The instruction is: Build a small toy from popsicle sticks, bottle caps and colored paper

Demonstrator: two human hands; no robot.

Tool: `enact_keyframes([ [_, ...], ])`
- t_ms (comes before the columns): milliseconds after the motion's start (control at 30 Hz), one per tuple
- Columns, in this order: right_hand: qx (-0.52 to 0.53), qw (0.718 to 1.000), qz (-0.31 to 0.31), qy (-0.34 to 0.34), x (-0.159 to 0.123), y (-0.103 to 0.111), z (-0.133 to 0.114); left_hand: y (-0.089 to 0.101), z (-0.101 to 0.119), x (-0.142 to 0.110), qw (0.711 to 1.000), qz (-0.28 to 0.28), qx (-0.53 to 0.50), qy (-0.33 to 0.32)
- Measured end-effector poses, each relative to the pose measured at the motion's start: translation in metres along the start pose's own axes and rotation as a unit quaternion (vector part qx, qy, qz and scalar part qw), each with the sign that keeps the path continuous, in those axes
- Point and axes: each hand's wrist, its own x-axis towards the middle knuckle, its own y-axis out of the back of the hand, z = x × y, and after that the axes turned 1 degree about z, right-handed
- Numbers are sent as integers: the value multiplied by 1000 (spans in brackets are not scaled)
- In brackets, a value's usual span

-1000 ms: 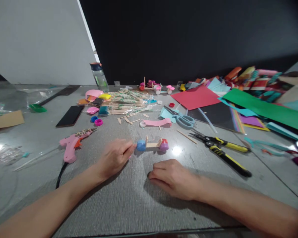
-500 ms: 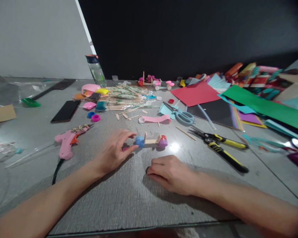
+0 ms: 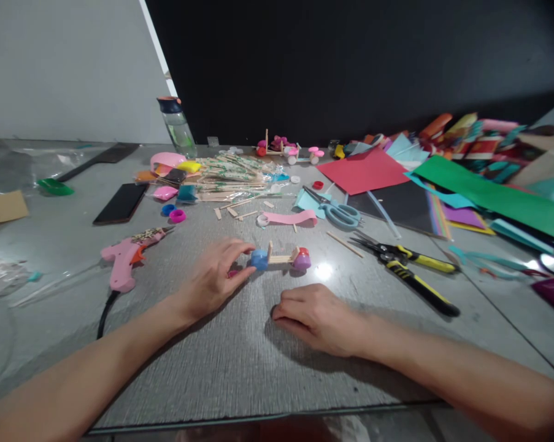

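A small toy car point(image 3: 281, 259) made of wooden sticks stands on the table, with blue bottle-cap wheels at its left end and red and purple ones at its right end. My left hand point(image 3: 216, 270) has its thumb and forefinger around the blue wheels. Part of a magenta cap point(image 3: 233, 273) shows beneath that hand. My right hand point(image 3: 313, 318) rests on the table in front of the car, its fingers curled in and nothing visible in them.
On the left lie a pink glue gun point(image 3: 123, 261) and a phone point(image 3: 121, 204). To the right are pliers point(image 3: 403, 267), scissors point(image 3: 338, 212) and coloured paper point(image 3: 366, 170). Behind are bundled sticks point(image 3: 230, 178), a water bottle point(image 3: 178, 129) and more toy cars point(image 3: 283, 147).
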Motion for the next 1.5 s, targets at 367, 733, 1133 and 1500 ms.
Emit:
enact_keyframes([
  [367, -5, 1000, -2, 2, 0, 1, 0, 12, 7, 3, 992, 40, 48, -106],
  [733, -15, 1000, -11, 3, 1, 2, 1, 19, 8, 8, 957, 64, 108, -263],
  [1133, -18, 1000, -14, -4, 1, 0, 2, 28, 6, 13, 942, 64, 156, -289],
  [1500, 67, 994, 72, 36, 0, 48, -11, 58, 21, 24, 941, 71, 184, -274],
])
